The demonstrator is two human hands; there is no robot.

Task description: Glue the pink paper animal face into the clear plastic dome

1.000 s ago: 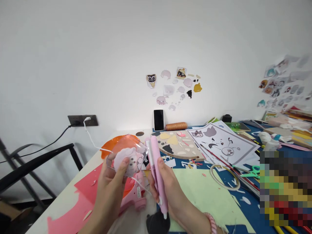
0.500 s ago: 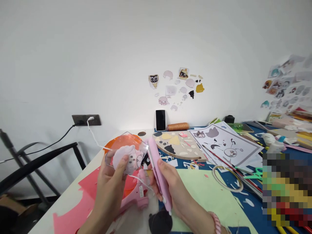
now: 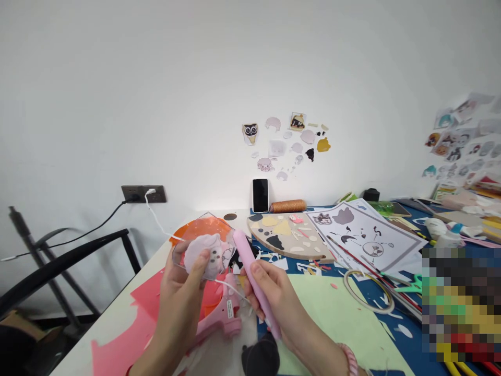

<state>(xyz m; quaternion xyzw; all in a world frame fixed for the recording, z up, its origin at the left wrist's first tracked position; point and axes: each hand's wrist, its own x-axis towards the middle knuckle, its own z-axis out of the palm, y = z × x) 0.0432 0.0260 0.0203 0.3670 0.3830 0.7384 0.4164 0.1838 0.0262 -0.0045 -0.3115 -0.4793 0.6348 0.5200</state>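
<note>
My left hand (image 3: 182, 287) is closed on a clear plastic sheet (image 3: 208, 221) and a white felt character piece (image 3: 199, 258) with small dark spots, its thumb pressing on the felt. A slim pink tool that looks like a mini hair straightener (image 3: 252, 269) is gripped in my right hand (image 3: 274, 287). Its upper end is at the right edge of the plastic; whether they touch, I cannot tell. Below the hands lies a pink glue gun (image 3: 227, 316), partly covered by my left hand. A white cord (image 3: 229, 287) passes between the hands.
Pink felt (image 3: 121, 329) lies left, pale green felt (image 3: 329, 308) right. Behind are a board of cut pieces (image 3: 289, 241), a phone (image 3: 260, 195) and a thread spool (image 3: 288, 206). To the right are printed sheets (image 3: 399, 237), a tape roll (image 3: 368, 308) and green scissors (image 3: 415, 284).
The pink tool has turned, so the gap along its side no longer shows. The view has shifted slightly. Both hands keep hold of the same things.
</note>
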